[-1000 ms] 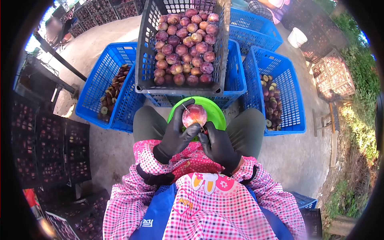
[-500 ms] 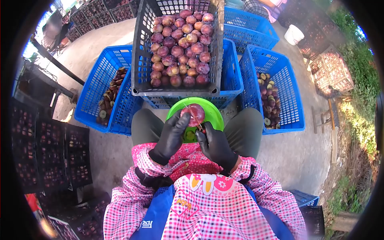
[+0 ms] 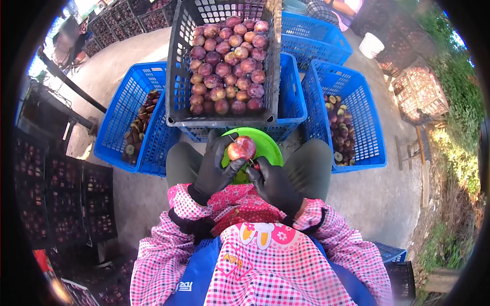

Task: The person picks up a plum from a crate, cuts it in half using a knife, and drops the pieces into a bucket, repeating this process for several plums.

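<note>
Both of my hands wear black gloves and meet over a bright green basin (image 3: pixel 272 148) between my knees. My left hand (image 3: pixel 217 162) is closed around a red-purple plum (image 3: pixel 242 148), gripping it from the left. My right hand (image 3: pixel 275 184) is closed on a small knife with a red handle (image 3: pixel 256 164), just below the plum. A thin tip shows at the plum's upper left; most of the blade is hidden. Behind the basin, a black crate (image 3: pixel 172 86) full of whole plums (image 3: pixel 224 69) rests on a blue crate.
Blue crates hold cut plum pieces at the left (image 3: pixel 109 137) and right (image 3: pixel 375 127). Stacked black crates (image 3: pixel 64 188) of fruit stand at my left. A white bucket (image 3: pixel 371 45) and another person's arm (image 3: pixel 343 6) are at the back right.
The plum has turned in my left hand, and its fingers have spread further around it. Both hands have stayed over the basin. The knife's tip now shows beyond the plum's upper left.
</note>
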`<state>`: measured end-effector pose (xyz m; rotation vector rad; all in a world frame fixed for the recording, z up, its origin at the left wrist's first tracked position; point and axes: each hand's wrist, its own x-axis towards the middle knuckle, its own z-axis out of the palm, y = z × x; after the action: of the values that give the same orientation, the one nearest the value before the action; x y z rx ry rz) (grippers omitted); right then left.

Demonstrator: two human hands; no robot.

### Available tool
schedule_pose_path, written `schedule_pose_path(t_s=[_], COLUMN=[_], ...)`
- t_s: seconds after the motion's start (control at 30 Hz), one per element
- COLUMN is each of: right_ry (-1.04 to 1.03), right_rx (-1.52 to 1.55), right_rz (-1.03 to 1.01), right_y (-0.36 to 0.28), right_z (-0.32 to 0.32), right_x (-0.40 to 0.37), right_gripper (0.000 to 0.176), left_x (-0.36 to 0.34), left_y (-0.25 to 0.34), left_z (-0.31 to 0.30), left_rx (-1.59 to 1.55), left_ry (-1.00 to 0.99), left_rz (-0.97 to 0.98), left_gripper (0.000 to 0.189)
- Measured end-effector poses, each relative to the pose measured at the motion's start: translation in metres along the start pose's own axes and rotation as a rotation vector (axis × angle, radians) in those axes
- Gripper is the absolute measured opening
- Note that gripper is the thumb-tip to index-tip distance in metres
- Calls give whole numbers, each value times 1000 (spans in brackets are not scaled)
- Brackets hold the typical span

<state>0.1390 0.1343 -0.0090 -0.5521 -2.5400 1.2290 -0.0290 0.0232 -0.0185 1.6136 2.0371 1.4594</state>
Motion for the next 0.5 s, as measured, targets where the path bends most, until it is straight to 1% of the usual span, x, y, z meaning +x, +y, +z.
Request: schedule_pose_path(t_s=[0.03, 0.07, 0.1, 0.13, 0.2, 0.23, 0.27, 0.3, 0.33, 0.37, 0.4, 0.43, 0.47, 0.5], right_ry=[3, 41, 70, 64, -100, 107, 111, 133, 156, 164, 226, 288, 304, 326], right_rx=[-1, 289, 583, 588, 651, 177, 176, 254, 334, 332, 340, 340, 323, 226], right_rz=[0, 61, 133, 148, 181, -142, -133, -61, 6, 2, -78, -159, -173, -96], right_y=[0, 0, 1, 4, 7, 4, 2, 0, -1, -4, -7, -9, -10, -12], right_z=[7, 12, 15, 16, 4, -3, -1, 3, 5, 6, 4, -3, -12, -20], right_x=[-4, -4, -5, -9, -1, -2, -5, -6, -7, -11, -14, -14, -9, -4], right_gripper=[30, 29, 29, 29, 23, 21, 21, 23, 25, 25, 31, 39, 39, 46], left_x=[2, 8, 9, 7, 8, 3, -2, 1, 2, 3, 7, 7, 9, 8], left_y=[2, 2, -1, -3, -3, 2, 7, 14, 15, 15, 15, 17, 24, 25], left_z=[0, 0, 1, 2, 2, 5, 8, 9, 12, 13, 15, 18, 18, 17], left_rx=[7, 17, 19, -15, -44, -371, -701, -828, -828, -907, -988, -1199, -1329, -1324], left_ry=[6, 26, 36, 21, 9, -7, -30, -7, -4, 25, 56, 113, 131, 87], left_rz=[42, 86, 80, 50, 42, -170, -396, -421, -416, -450, -474, -520, -493, -505], left_gripper=[49, 49, 49, 51, 53, 54, 55, 53, 53, 49, 46, 45, 49, 50])
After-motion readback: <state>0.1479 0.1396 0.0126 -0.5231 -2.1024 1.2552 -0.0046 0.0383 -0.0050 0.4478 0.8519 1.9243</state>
